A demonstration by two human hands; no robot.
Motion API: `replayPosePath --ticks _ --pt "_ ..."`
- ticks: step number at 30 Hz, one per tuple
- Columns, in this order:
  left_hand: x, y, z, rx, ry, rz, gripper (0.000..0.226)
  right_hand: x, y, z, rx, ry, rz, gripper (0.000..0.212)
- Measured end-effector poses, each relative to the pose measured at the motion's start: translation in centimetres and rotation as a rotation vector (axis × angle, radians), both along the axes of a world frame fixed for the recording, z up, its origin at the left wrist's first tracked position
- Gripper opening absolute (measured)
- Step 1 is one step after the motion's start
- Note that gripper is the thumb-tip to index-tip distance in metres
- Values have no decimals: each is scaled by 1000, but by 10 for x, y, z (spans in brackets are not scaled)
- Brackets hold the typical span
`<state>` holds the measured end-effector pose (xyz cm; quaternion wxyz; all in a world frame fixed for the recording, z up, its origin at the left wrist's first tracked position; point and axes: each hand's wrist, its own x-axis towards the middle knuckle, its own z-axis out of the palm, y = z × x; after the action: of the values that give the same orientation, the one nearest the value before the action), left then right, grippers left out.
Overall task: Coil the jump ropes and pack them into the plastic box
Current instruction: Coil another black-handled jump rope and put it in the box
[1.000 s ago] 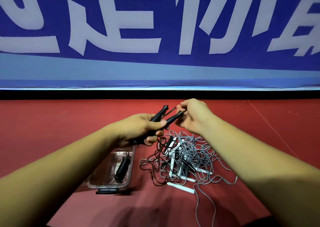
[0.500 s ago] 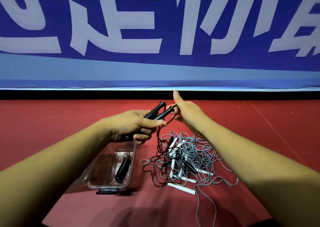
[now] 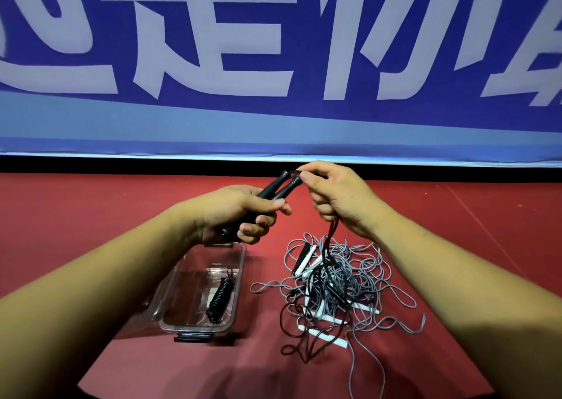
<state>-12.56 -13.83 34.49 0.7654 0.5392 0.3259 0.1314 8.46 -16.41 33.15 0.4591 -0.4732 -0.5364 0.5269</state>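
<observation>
Above the box [image 3: 240, 265], the left hand [image 3: 234, 210] grips two black handles [image 3: 275, 187]. The right hand [image 3: 337, 198] pinches their rope [image 3: 331, 234], which hangs into the tangled pile [image 3: 359, 277].

Two black handles [image 3: 275, 189] with a dark reddish-black cord [image 3: 331, 236]; tangled grey ropes [image 3: 365, 280] with white handles [image 3: 324, 336]; clear box [image 3: 188, 292], black latch [image 3: 193, 337], black coil [image 3: 219, 298] inside; red floor [image 3: 91, 210]; deep blue banner [image 3: 304, 34], pale white characters, light blue band [image 3: 213, 119] below
</observation>
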Motion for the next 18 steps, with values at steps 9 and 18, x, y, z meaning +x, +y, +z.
replayPosePath --ticks 9,18 --pt "-7 1 -3 46 62 -93 35 14 -4 -2 45 -71 -56 12" --pt "12 -4 8 190 -11 208 30 0 -5 9 -70 29 8 41"
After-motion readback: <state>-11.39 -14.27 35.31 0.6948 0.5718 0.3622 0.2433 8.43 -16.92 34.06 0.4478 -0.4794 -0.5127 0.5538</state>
